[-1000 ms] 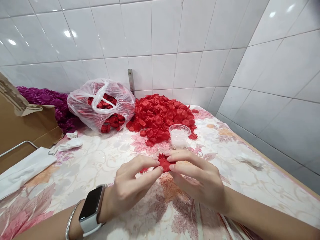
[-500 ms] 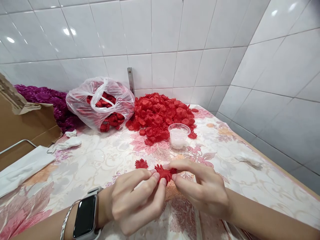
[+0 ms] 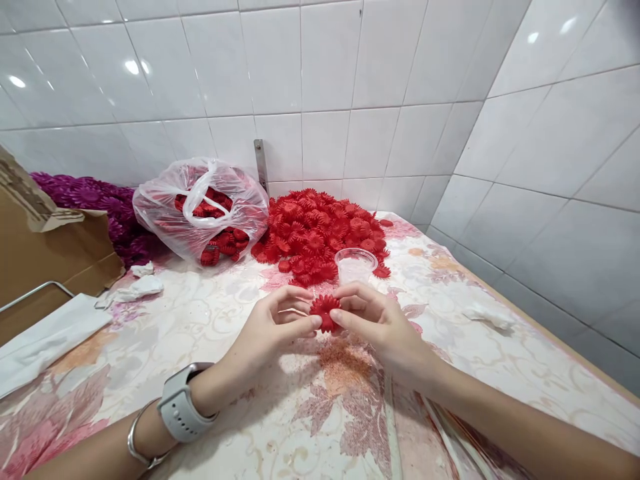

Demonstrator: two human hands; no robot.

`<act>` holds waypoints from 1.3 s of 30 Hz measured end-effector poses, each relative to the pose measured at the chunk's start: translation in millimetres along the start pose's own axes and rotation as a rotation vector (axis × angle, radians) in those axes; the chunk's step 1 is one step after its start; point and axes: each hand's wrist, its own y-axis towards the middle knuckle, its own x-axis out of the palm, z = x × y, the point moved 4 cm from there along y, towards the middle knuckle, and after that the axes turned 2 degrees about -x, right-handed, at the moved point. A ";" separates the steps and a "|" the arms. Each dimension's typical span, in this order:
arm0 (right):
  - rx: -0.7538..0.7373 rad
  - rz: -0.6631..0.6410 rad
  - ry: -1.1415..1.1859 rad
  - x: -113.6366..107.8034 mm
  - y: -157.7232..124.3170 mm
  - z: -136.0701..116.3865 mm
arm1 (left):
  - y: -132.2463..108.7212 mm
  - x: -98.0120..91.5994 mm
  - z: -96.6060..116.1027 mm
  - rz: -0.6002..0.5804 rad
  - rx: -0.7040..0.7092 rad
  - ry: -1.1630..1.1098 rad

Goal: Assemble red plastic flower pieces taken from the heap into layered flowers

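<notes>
A red artificial flower [image 3: 326, 312] with notched petals is held upright just above the tablecloth. My left hand [image 3: 283, 319] pinches its left edge, with the thumb in front and the other fingers behind. On the opposite edge, my right hand [image 3: 377, 323] grips the same flower, thumb near its centre. Directly behind the right fingers stands a clear plastic cup [image 3: 356, 265] with whitish contents; its lower part is hidden. A large heap of red flowers [image 3: 315, 230] lies beyond both hands.
A tied clear plastic bag [image 3: 200, 213] of red flowers sits left of the heap. Farther left are purple flowers [image 3: 95, 200] and a cardboard box [image 3: 60, 257]. Crumpled white scraps [image 3: 143, 288] lie near the box, another white scrap [image 3: 490, 317] at right. Tiled walls border the table.
Both hands have moved away from me, toward the cup, and turned, with the flower now upright between them. The single flower that lay behind my left hand no longer shows.
</notes>
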 end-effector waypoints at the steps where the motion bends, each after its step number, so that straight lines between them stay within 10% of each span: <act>1: -0.071 -0.002 -0.085 -1.1 -0.7 -4.0 | 0.8 -0.9 -2.4 -0.004 -0.044 -0.039; 8: -0.800 -0.021 -0.842 14.4 -13.4 -24.6 | -3.3 9.8 -10.6 -0.315 -0.268 -0.288; 20: -0.751 0.085 -0.746 10.5 -13.4 -32.8 | 7.2 3.2 -13.7 -0.111 -0.170 -0.528; 32: -0.485 0.059 -0.710 7.3 -10.4 -16.9 | 8.9 -18.4 -2.5 0.195 -0.012 -0.107; 39: -0.488 0.046 -0.708 5.3 -11.2 -16.7 | 13.0 -22.7 -0.2 0.172 -0.041 -0.173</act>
